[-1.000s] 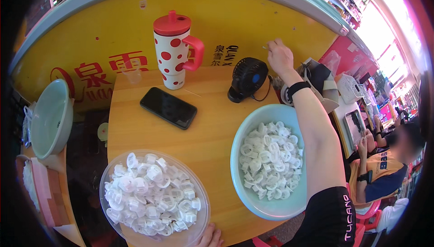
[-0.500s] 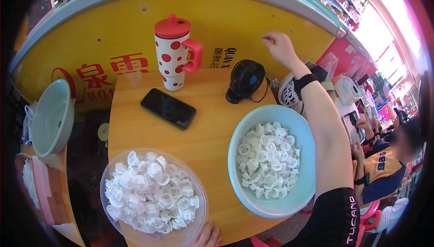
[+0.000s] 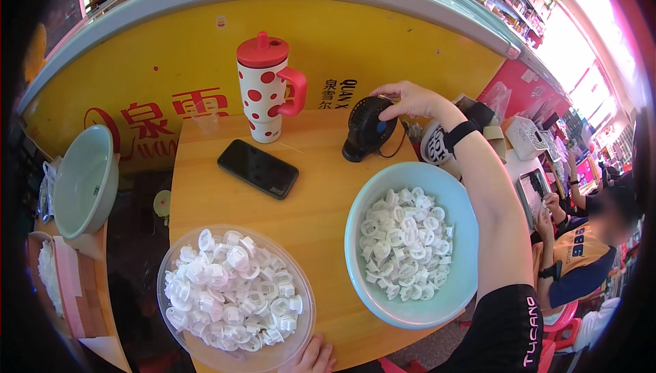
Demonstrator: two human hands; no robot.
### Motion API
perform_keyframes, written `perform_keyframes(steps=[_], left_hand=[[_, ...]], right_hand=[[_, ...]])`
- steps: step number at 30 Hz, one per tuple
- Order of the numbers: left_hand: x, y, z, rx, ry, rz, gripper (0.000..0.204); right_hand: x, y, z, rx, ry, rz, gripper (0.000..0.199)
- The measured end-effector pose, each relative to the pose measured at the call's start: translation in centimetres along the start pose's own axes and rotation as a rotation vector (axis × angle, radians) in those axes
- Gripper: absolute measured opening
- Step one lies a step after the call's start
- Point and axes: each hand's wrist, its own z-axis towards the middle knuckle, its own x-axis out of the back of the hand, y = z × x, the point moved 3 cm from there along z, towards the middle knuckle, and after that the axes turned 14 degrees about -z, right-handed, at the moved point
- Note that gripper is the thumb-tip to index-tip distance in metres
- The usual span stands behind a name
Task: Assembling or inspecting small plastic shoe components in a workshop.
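Note:
My right hand (image 3: 412, 101) reaches over the table and grips the head of a small black fan (image 3: 365, 130) from above, thumb on the near face. At the bottom edge my left hand (image 3: 316, 357) lies on the table beside a clear round container (image 3: 164, 284), fingertips close to its rim and nothing visible in them. Small white plastic pieces (image 3: 232, 291) are heaped in that container. More white ring-like pieces (image 3: 404, 243) fill the bottom of a pale blue bowl (image 3: 467, 202) under my right forearm.
A black phone (image 3: 258, 169) lies mid-table, behind it a white tumbler (image 3: 265, 100) with red dots and a red lid. A pale green basin (image 3: 85, 182) stands at the left. To the right are a white basket (image 3: 526, 138) and a person in an orange vest (image 3: 577, 257).
My right hand has come down and to the left, from the air near the yellow panel onto the fan. The left hand stays beside the container.

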Motion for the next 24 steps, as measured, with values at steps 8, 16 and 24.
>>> perform_keyframes(steps=[8, 16, 24], left_hand=[[-0.2, -0.2, -0.3, -0.005, -0.018, 0.012, 0.031], [-0.1, 0.0, -0.1, -0.008, -0.020, 0.011, 0.031], [0.2, 0.2, 0.2, 0.001, -0.011, 0.000, 0.034]], right_hand=[[-0.9, -0.8, -1.1, -0.181, 0.121, -0.252, 0.060], [-1.2, 1.0, -1.4, -0.040, 0.192, -0.026, 0.055], [-1.7, 1.8, -1.1, -0.042, 0.182, -0.039, 0.053]])
